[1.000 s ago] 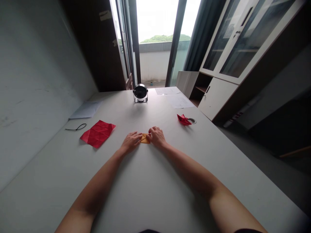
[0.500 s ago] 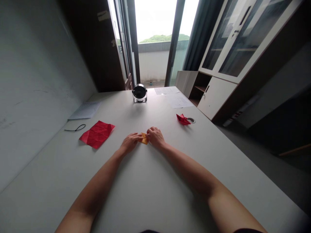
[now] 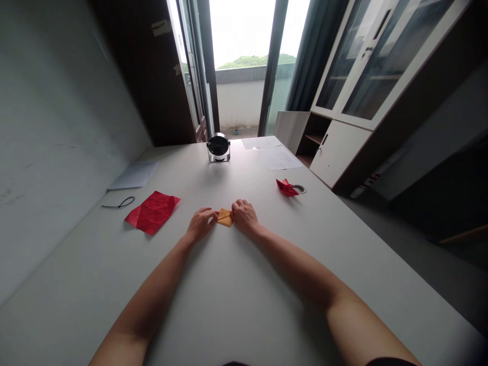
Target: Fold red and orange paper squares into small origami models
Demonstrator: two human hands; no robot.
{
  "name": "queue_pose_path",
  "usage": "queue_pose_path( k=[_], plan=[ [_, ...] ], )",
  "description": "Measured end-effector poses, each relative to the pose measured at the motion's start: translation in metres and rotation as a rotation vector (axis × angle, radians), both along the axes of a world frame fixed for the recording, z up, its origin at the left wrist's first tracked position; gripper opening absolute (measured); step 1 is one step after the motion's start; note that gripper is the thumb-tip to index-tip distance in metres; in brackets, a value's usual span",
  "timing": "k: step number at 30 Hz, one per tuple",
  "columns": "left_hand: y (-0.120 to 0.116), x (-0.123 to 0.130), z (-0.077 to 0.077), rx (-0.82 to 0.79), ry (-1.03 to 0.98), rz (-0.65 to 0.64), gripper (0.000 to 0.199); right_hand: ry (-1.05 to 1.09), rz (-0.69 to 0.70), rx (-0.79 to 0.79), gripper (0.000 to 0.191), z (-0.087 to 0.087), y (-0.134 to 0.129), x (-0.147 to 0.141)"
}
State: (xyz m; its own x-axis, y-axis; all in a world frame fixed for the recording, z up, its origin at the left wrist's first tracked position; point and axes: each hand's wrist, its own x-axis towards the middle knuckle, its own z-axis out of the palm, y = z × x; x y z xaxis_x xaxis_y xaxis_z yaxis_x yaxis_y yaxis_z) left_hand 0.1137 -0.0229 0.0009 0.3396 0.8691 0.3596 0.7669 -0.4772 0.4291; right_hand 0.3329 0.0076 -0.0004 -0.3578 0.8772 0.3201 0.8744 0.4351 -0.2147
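Observation:
A small folded piece of orange paper (image 3: pixel 224 218) lies on the white table between my hands, with creases across its top. My left hand (image 3: pixel 202 222) pinches its left edge with curled fingers. At its right edge, my right hand (image 3: pixel 244 215) grips the paper, and the fingertips cover that corner. To the left lies a creased sheet of red paper (image 3: pixel 153 212), spread out. On the right sits a red folded paper boat (image 3: pixel 286 187), close against a pale ring (image 3: pixel 300 189) like a tape roll.
A round black device on a silver stand (image 3: pixel 218 147) is at the table's far end. Paper sheets (image 3: pixel 284 158) lie at the back right, another sheet (image 3: pixel 132 175) at the back left. A black cable tie (image 3: pixel 121 202) rests near the left wall. Cabinets (image 3: pixel 341 152) stand at right.
My left hand has drawn back slightly to the left, and more of the orange paper's top now shows. My right hand stays nearly in place at its right edge.

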Motion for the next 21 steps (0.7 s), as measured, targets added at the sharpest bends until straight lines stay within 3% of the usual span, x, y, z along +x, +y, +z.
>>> queue_pose_path(
  k=[6,21],
  plan=[
    [-0.003,0.003,0.007,-0.015,-0.013,-0.001,0.01,0.046,-0.006,-0.02,0.022,0.002,-0.009,-0.006],
    [-0.004,0.001,0.009,-0.055,-0.026,-0.002,0.008,0.487,0.093,-0.197,0.002,0.003,-0.008,-0.005]
  ],
)
